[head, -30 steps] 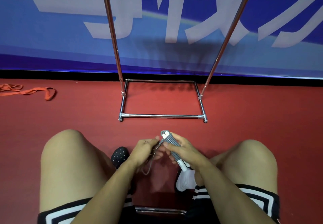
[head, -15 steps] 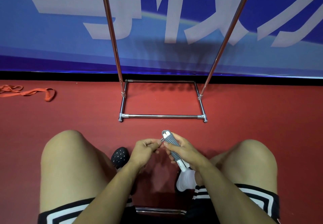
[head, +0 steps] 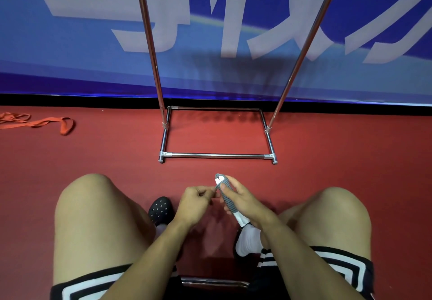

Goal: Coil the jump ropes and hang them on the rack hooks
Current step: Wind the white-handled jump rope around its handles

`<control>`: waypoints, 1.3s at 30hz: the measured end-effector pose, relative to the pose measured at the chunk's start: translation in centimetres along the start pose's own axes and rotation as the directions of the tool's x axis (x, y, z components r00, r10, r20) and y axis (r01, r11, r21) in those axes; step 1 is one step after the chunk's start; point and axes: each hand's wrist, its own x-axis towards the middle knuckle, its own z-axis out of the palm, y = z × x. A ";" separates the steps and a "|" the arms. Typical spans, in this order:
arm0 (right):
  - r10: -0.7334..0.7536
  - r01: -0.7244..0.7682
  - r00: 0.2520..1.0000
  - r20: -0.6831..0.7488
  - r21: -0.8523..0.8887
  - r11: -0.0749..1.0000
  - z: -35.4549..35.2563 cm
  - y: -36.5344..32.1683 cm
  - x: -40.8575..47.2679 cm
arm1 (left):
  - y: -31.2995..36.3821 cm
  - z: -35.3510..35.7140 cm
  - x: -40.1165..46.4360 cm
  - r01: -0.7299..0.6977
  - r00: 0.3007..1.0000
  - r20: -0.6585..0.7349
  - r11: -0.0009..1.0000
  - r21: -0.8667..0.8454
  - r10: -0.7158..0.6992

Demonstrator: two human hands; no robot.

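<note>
My right hand (head: 243, 200) grips the rope handle (head: 228, 198); my left hand (head: 194, 202) pinches something thin beside its tip, before the rack (head: 218, 156).

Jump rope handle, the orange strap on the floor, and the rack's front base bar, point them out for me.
jump rope handle (head: 226, 198): head view, on the grey ribbed grip.
orange strap (head: 48, 121): head view, on its flat middle stretch.
rack's front base bar (head: 218, 155): head view, mid-length on the chrome tube.
</note>
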 end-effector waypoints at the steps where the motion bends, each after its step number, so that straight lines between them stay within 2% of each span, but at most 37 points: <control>1: 0.012 -0.012 1.000 -0.006 0.015 1.000 0.1 -0.2 0.0 | 0.4 0.0 -0.2 0.013 1.000 0.000 1.000 -0.012 -0.013; 5: 0.021 -0.021 1.000 0.001 0.041 0.999 0.3 -0.3 -0.1 | 1.1 -0.3 -0.7 0.046 0.999 0.029 0.999 0.001 -0.046; 9: -0.014 0.014 0.999 0.032 -0.008 1.000 0.5 0.0 -0.4 | 0.5 -0.2 -0.5 0.043 0.999 0.018 0.999 0.025 -0.043; 14: -0.016 0.016 1.000 0.011 0.027 1.000 0.2 -0.3 -0.6 | 0.5 -0.1 -0.3 0.035 0.998 0.064 0.987 -0.159 -0.025; 17: 0.044 -0.050 0.997 0.061 0.090 0.995 -0.5 -0.5 -0.9 | 0.5 -0.2 -0.4 0.051 0.993 0.117 0.981 -0.187 -0.030; 22: 0.050 -0.082 0.986 0.158 0.200 0.976 -0.6 -0.8 -1.3 | 0.9 -0.2 -0.2 0.107 0.981 0.191 0.924 -0.366 -0.038; 27: 0.022 -0.061 0.972 0.233 0.159 0.985 -0.5 -0.8 -1.5 | 0.2 -0.5 0.1 0.112 0.976 0.216 0.939 -0.326 -0.042; 31: 0.037 -0.047 0.981 0.189 0.048 0.998 -0.7 -0.9 -1.7 | 0.3 -0.5 0.1 0.118 0.979 0.195 0.953 -0.280 -0.064; 35: -0.020 0.022 0.990 0.143 -0.010 1.000 -1.1 -0.6 -1.7 | 0.3 -0.4 -0.1 0.156 0.983 0.141 0.949 -0.274 -0.121; 39: -0.042 0.046 0.994 0.102 -0.035 0.998 -1.4 -0.8 -1.5 | 0.1 -0.5 -0.1 0.163 0.978 0.153 0.978 -0.127 -0.143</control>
